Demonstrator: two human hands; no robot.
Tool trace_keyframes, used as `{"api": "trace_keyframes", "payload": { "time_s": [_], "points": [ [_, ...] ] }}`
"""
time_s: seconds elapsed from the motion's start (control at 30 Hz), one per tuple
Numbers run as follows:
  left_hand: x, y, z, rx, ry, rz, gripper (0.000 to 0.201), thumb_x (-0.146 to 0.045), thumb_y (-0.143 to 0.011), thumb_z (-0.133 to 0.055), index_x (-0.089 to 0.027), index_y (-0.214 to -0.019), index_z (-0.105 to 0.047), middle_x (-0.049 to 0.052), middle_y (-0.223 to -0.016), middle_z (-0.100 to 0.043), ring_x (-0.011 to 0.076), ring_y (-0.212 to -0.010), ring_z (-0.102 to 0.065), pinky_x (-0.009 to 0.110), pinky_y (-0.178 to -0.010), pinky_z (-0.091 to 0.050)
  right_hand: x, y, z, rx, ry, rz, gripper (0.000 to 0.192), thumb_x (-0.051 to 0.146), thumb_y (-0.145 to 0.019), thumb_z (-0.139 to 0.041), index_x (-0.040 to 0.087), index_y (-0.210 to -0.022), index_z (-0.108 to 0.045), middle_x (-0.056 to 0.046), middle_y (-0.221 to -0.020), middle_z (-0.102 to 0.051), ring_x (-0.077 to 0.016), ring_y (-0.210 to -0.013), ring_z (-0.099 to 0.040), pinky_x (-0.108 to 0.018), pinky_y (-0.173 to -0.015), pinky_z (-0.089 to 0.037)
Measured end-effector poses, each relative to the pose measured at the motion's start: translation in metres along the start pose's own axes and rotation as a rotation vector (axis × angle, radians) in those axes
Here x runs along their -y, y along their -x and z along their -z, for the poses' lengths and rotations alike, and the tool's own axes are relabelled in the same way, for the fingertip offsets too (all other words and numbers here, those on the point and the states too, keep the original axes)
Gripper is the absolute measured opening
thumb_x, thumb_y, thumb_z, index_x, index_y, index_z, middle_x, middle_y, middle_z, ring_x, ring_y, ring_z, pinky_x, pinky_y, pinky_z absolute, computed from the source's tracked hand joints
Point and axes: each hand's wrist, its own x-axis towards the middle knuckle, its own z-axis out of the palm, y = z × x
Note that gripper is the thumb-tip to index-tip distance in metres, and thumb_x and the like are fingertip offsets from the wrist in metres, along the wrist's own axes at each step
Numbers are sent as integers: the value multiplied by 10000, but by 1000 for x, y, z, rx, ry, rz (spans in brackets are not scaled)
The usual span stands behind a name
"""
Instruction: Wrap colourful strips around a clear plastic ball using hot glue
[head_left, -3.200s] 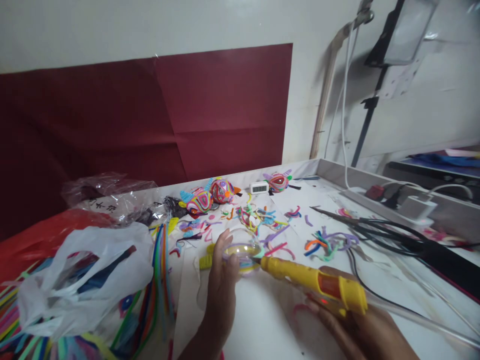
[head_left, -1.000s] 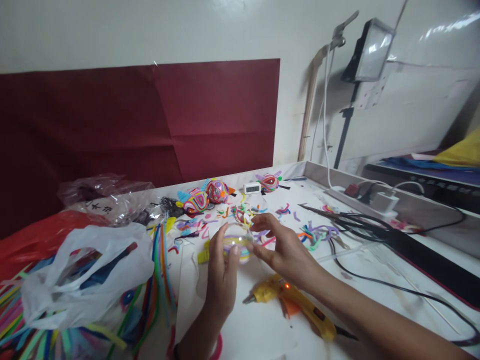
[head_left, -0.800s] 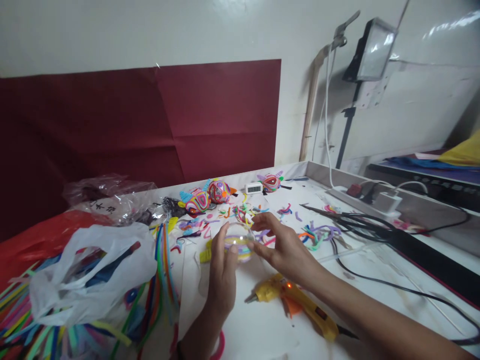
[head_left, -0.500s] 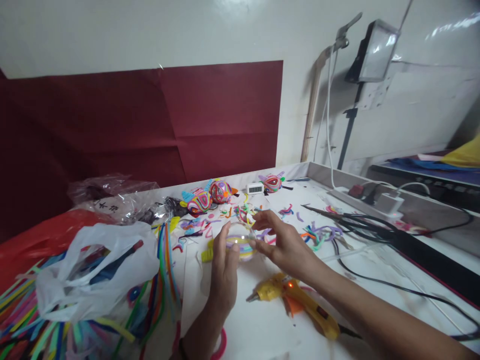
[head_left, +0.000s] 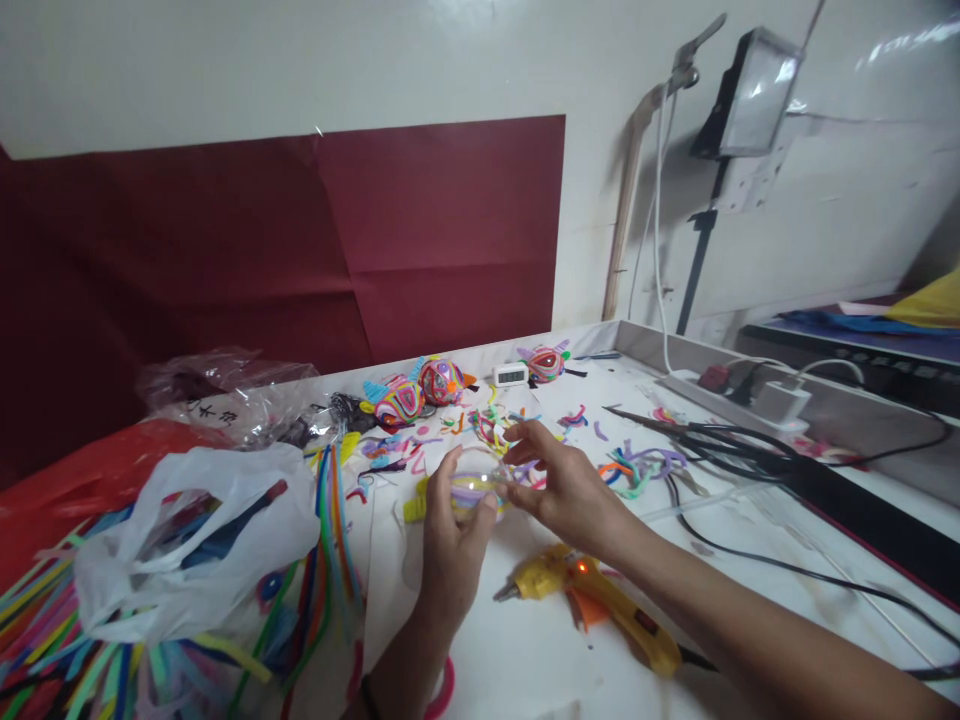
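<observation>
Between my two hands is a clear plastic ball [head_left: 472, 482] with yellow and lilac pipe cleaner strips on it and a yellow piece [head_left: 415, 500] at its left end. My left hand [head_left: 454, 550] is closed round its near left side, thumb along the front. From the right, the fingertips of my right hand [head_left: 551, 485] pinch its right end; what lies exactly under them is too small to make out. Just below, a yellow glue gun [head_left: 600, 600] with a lit red light lies on the white paper [head_left: 517, 660], nozzle pointing left.
Several finished pipe-cleaner balls [head_left: 397, 400] stand at the back beside a small white digital timer [head_left: 511, 375]. Bundled pipe cleaners [head_left: 112, 670] and a white plastic bag [head_left: 202, 540] fill the left. Scissors [head_left: 645, 420], cables and a power strip [head_left: 739, 400] lie right.
My left thumb has shifted right and up along the front of the ball. The ball is tilted slightly differently; my right hand stays nearly in place.
</observation>
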Motion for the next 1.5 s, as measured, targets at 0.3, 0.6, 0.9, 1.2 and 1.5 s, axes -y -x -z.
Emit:
{"api": "trace_keyframes", "payload": {
  "time_s": [0.3,0.6,0.9,1.2,1.5],
  "points": [
    [-3,-2,0,-36,-9,29,554,-263,-786,-564,-188,-1327,-476,133,-1413,-492,293,-1325,-430,469,-1095,-340,-2,-2,-2,29,-12,-26,431,166,-738,-676,231,-1101,-453,-55,-995,-690,-204,-904,-653,-373,-805,-477],
    [-7,-1,-1,-32,21,104,764,-246,-731,-590,-199,-1452,-344,130,-1471,-417,304,-1334,-408,447,-1051,-401,-4,-1,-4,14,7,16,438,160,-744,-680,234,-1109,-451,-53,-985,-698,-212,-907,-658,-370,-802,-483],
    [-8,-2,-2,-51,27,145,796,-273,-707,-604,-202,-1453,-332,123,-1371,-486,289,-1239,-492,389,-955,-473,-3,-1,-4,-2,18,-6,470,144,-721,-692,241,-1112,-450,-39,-956,-695,-213,-887,-657,-360,-788,-485],
    [-13,-4,-1,-63,44,198,829,-281,-648,-624,-153,-1421,-351,154,-1290,-540,298,-1128,-570,396,-885,-512,0,1,-7,25,11,-67,465,168,-752,-689,242,-1141,-446,-55,-993,-692,-211,-887,-672,-358,-780,-494],
    [-9,-4,-2,-75,50,177,796,-244,-662,-616,-187,-1416,-367,132,-1297,-552,284,-1162,-563,377,-892,-514,-5,0,-6,14,7,-55,452,167,-744,-684,256,-1120,-448,-46,-991,-694,-211,-901,-669,-374,-807,-496]
  ]
}}
